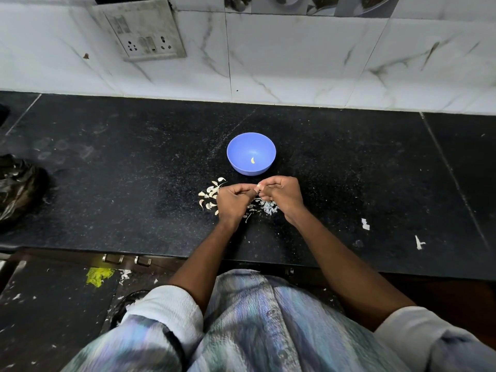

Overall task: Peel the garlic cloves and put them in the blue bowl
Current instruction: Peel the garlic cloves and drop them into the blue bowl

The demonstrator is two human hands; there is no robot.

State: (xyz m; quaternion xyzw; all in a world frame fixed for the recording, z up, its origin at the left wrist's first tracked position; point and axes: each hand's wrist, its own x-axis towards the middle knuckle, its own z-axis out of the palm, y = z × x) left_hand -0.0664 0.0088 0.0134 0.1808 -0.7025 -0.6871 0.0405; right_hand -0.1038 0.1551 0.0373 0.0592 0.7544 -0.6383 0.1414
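Garlic clove pinched between fingertips of left hand and right hand, both curled tightly about it, only a pale sliver showing at the meeting point. Judged very light, firm yet small and slippery once bared, skin papery and brittle; best held at the blunt root end, peeled toward the tip. Just beyond the grip, blue bowl upright on black granite countertop, one peeled clove lying inside. Left of the grip and partly beneath it, unpeeled cloves; beneath and right, shed skins. Far left of the grip, black plastic bag.
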